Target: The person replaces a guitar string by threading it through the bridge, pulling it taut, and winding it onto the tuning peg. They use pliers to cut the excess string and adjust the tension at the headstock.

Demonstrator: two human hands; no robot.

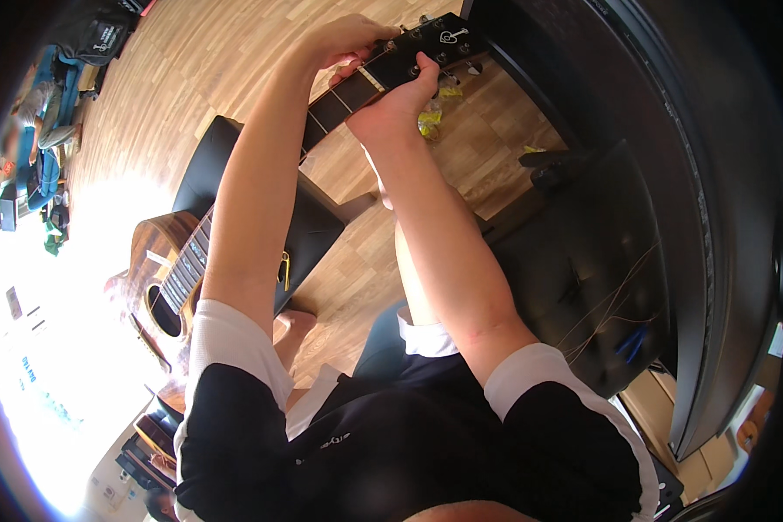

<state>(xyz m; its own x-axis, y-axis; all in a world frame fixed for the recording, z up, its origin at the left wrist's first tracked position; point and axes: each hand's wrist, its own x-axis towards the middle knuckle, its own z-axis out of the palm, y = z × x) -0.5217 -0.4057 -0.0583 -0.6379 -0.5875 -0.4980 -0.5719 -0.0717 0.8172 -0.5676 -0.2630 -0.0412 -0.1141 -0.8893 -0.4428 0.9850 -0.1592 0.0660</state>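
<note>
A black guitar headstock with tuning pegs and the dark fretted neck fill the top middle. My left hand is at the headstock's upper edge beside the pegs, fingers curled and partly hidden. My right hand grips the neck where it meets the headstock, thumb pointing up onto the black face. A brown wooden guitar lies at left, partly behind my left forearm, beside a black padded seat with a small yellow item at its edge.
A black tufted bench holds loose strings and a blue-handled tool. A large black furniture body lines the right. Crumpled yellow packets lie on the wood floor. Other people are at far left and lower left.
</note>
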